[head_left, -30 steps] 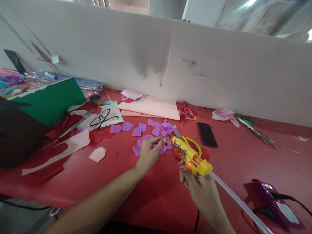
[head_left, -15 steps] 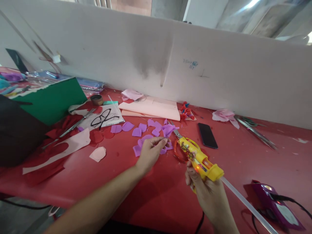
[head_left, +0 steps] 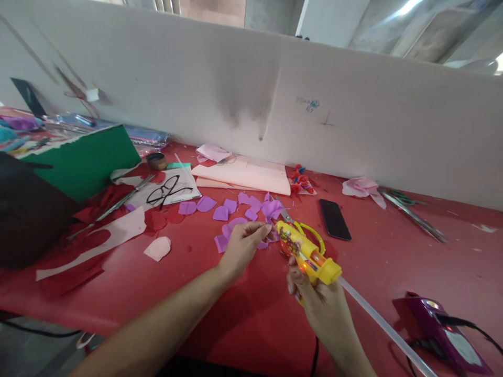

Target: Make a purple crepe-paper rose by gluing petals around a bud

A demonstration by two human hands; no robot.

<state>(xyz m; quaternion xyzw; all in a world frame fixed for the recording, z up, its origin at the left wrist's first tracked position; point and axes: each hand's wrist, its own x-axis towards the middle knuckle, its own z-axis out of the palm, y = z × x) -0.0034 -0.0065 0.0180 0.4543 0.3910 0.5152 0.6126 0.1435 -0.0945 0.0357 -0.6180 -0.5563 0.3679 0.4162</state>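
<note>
My right hand [head_left: 314, 298] is wrapped round the handle of a yellow glue gun [head_left: 295, 246], with a long clear glue stick [head_left: 385, 320] out of its back end. The gun's nozzle is close to the fingertips of my left hand [head_left: 245, 243]. That hand pinches a purple paper flower [head_left: 272, 209], whose ruffled petals stand up beyond the fingers; what lies between the fingertips is mostly hidden. Several cut purple paper petals [head_left: 220, 211] lie on the red table just past my left hand. Scissors [head_left: 286, 215] are partly covered by the gun.
A black phone [head_left: 335, 219] lies right of the gun. Folded pink paper [head_left: 251, 175], eyeglasses [head_left: 168, 191] and red paper scraps [head_left: 157, 220] are farther back and left. A purple power device [head_left: 446, 330] with cords sits at the right front. A white partition [head_left: 176, 78] rises behind.
The glue gun in my right hand has moved left, bringing its nozzle in beside my left fingertips. The flower has turned a little; my left hand is nearly still.
</note>
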